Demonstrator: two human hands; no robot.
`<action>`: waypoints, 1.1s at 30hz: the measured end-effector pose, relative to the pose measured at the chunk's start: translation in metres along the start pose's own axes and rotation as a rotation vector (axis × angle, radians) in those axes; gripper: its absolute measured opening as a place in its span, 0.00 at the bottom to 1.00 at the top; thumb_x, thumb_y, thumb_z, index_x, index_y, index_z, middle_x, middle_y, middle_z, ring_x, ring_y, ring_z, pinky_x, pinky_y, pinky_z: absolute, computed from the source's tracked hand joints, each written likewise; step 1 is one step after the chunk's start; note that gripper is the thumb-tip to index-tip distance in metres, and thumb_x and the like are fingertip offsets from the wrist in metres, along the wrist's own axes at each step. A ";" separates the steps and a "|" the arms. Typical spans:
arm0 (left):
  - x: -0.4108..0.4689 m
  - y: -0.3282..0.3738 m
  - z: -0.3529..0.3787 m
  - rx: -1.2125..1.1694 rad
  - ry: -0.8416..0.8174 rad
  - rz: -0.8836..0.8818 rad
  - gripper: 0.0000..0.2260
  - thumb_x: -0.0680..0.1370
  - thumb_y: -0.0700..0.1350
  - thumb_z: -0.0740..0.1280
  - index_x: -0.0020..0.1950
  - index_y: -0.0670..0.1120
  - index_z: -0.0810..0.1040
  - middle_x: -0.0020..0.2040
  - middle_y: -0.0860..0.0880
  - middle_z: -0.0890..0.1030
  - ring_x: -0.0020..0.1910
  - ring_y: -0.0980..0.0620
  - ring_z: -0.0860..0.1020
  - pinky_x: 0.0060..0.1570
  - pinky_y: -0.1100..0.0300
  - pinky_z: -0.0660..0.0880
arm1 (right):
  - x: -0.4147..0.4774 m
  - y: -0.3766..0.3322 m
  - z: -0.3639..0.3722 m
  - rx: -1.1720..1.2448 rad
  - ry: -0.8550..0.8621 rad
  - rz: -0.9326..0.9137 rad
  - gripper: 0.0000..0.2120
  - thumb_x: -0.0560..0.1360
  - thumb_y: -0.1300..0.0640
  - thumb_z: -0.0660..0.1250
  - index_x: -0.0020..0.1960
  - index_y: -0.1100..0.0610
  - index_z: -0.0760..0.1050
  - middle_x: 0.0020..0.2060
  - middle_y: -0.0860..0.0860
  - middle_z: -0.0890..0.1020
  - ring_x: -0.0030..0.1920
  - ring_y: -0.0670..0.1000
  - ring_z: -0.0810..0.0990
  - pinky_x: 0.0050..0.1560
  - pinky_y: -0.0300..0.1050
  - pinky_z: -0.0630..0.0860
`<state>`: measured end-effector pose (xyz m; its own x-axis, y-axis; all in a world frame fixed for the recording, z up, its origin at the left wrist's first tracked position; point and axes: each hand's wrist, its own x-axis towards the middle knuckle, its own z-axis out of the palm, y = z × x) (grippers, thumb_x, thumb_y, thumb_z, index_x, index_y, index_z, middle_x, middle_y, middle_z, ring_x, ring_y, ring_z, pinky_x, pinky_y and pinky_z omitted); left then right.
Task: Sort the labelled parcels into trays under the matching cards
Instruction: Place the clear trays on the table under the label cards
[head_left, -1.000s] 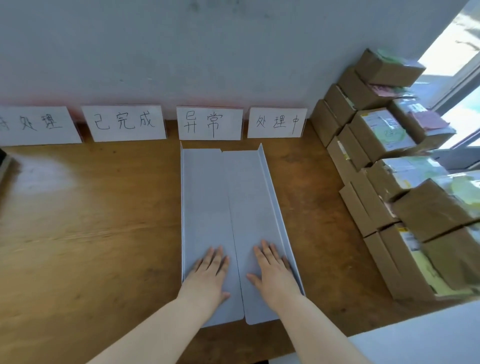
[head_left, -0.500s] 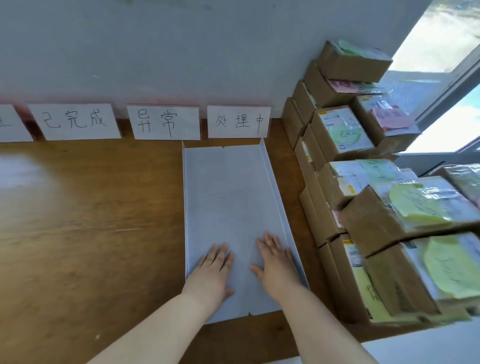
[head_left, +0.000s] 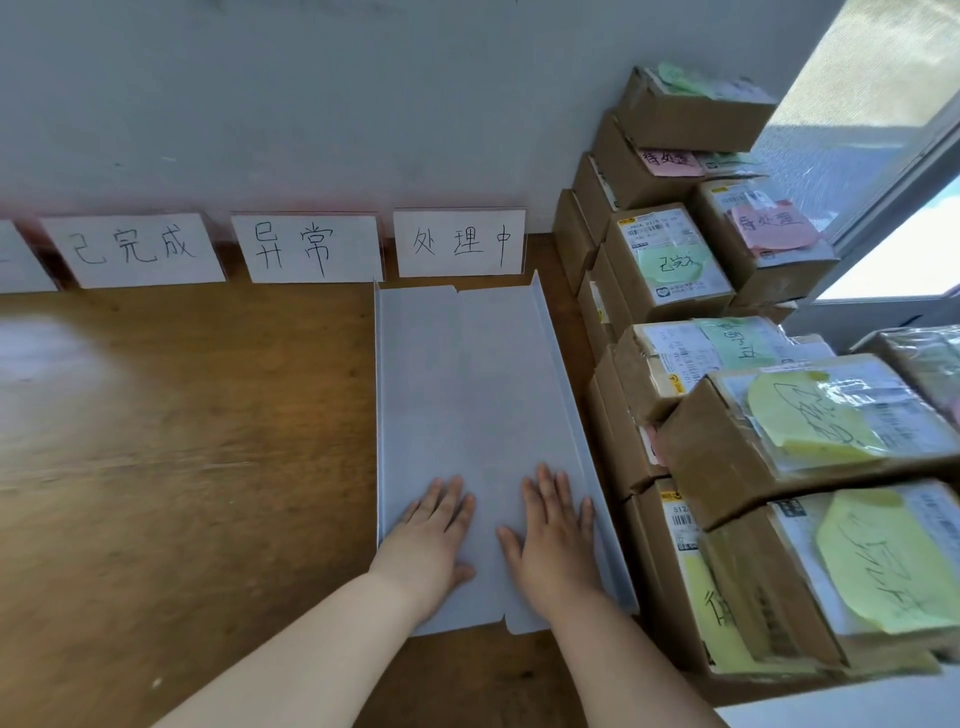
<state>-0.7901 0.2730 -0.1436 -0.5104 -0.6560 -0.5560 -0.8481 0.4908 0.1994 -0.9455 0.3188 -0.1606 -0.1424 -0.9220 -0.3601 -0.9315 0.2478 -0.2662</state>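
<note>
Long pale-grey plastic tray (head_left: 467, 389): smooth, matte, with shallow upturned side walls, open ends and a faint seam down the middle. Laid lengthwise on glossy brown wooden table (head_left: 182, 441).

Left hand (head_left: 434, 530) and right hand (head_left: 556, 530) palm-down, side by side on the tray's near end. Fingers straight, pressing flat, gripping nothing.

Far end of the tray directly below white handwritten 处理中 card (head_left: 459, 242). Further left along the wall, 异常 card (head_left: 309, 248), then 己完成 card (head_left: 136, 249).

Just right of the tray, stacked brown cardboard parcels (head_left: 717, 467) with shiny tape, printed labels, and green, yellow and pink paper notes.

Against one second ago: tray shifted right, from under the 异常 card to under the 处理中 card, closer to the parcels. Hands in the same flat pose.
</note>
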 end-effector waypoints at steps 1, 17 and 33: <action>0.001 0.001 0.000 0.003 -0.002 0.004 0.34 0.81 0.54 0.56 0.77 0.47 0.38 0.77 0.47 0.34 0.76 0.48 0.35 0.75 0.54 0.41 | 0.001 0.001 0.000 -0.003 0.003 0.003 0.32 0.81 0.42 0.48 0.78 0.54 0.41 0.77 0.50 0.38 0.75 0.50 0.33 0.71 0.53 0.30; 0.004 0.004 0.000 0.023 -0.019 0.005 0.35 0.81 0.54 0.57 0.77 0.47 0.36 0.77 0.47 0.34 0.75 0.48 0.35 0.73 0.55 0.39 | 0.011 0.001 -0.003 0.039 0.025 0.026 0.32 0.80 0.43 0.49 0.78 0.55 0.42 0.77 0.51 0.37 0.75 0.51 0.33 0.71 0.54 0.29; 0.011 0.013 0.002 0.013 -0.017 0.022 0.35 0.81 0.54 0.57 0.77 0.47 0.36 0.76 0.48 0.33 0.75 0.48 0.35 0.74 0.55 0.39 | 0.012 0.011 -0.004 0.025 0.047 0.034 0.32 0.80 0.44 0.51 0.77 0.56 0.45 0.77 0.52 0.39 0.76 0.53 0.34 0.72 0.56 0.31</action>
<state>-0.8065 0.2742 -0.1488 -0.5260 -0.6352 -0.5656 -0.8349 0.5123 0.2013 -0.9584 0.3094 -0.1645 -0.1899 -0.9257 -0.3271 -0.9174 0.2860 -0.2768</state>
